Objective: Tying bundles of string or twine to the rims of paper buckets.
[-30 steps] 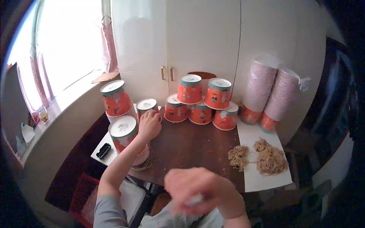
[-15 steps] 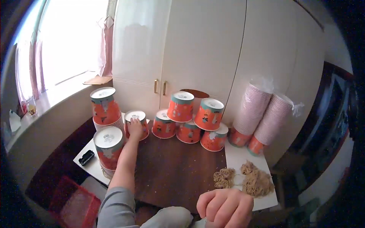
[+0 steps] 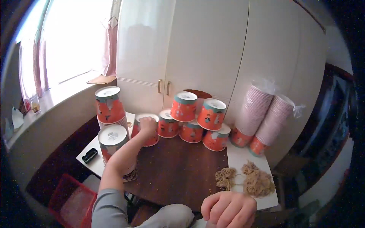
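Observation:
My left hand (image 3: 148, 124) is closed over the top edge of an upside-down orange paper bucket (image 3: 151, 140) with a white base, on the brown tabletop; its fingertips are hidden. Just right of it stands another upside-down paper bucket (image 3: 167, 128), part of a two-level stack of several such buckets. One upper bucket (image 3: 184, 109) and a second upper bucket (image 3: 211, 116) rest across the lower row. Low in front of me, away from the buckets, my right hand (image 3: 229, 209) is curled into a fist, knuckles up; whatever it may hold is hidden.
On the left stand two nested bucket stacks, one far (image 3: 109, 108) and one near (image 3: 113, 136), partly behind my forearm. A black object (image 3: 90, 155) lies beside them. At right are two bagged bucket stacks (image 3: 254, 108) and tan piles of thin loops (image 3: 258, 182). A red basket (image 3: 72, 197) sits lower left.
My left hand and its paper bucket have shifted right and a little nearer, closer to the neighbouring bucket. My right fist has stayed about where it was. The view has swung slightly.

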Demonstrator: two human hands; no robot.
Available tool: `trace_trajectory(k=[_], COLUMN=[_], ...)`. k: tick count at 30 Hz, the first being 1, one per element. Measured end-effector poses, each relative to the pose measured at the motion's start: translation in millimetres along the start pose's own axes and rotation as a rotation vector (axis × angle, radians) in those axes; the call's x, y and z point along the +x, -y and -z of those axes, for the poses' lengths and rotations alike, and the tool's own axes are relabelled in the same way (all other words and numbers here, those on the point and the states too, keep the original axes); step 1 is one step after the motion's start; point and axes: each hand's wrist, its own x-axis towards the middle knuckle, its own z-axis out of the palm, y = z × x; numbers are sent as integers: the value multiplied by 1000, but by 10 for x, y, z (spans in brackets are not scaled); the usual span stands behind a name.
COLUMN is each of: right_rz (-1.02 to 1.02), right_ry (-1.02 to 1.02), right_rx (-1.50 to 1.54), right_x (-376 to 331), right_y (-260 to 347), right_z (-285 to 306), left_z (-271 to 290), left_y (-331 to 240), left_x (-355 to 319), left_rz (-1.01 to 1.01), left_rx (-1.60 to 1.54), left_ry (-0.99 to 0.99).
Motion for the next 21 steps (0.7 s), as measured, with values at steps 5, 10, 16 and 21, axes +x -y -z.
trace_trajectory(k=[5,10,16,21], right_rz=[-4,34,2,38], right_ry=[28,118,-72,46], right_rx=[-16,8,-97,-29], right_x=[25,28,-37,10], right_y=[52,67,238,146], right_z=[-62,-146,-270,-282], left_z=[581,1011,781,512], left_y=[-14,239,113,-273], left_x=[-376,-936,-1690,-2407], left_rz=[-173,-84,194,457], left_rx=[-94,-692,-2106,-2674], left_ry=[-251,-160,396,662])
